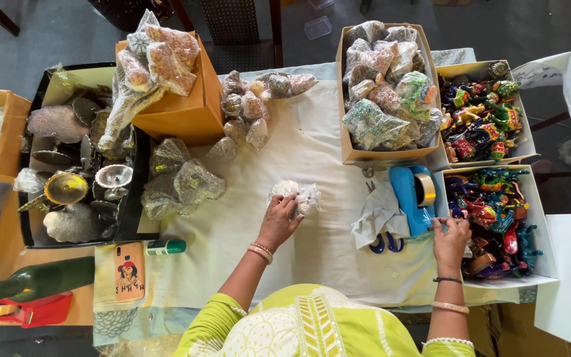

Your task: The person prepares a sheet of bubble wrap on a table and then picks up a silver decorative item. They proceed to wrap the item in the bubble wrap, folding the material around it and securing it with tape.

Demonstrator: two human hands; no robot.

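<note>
One wrapped bundle (295, 196) is grasped by the left hand (277, 221); tape is pulled from the blue tape dispenser (412, 197) by the right hand (449, 241), pinched; painted figurines (490, 211) remain unwrapped, many wrapped packets (384, 86) boxed.

Crinkled clear-wrapped bundle (295, 196) on white cloth

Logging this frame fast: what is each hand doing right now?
Left hand: closed on a small plastic-wrapped bundle on the white cloth.
Right hand: fingers pinched at the blue tape dispenser; what it holds cannot be told.
</note>
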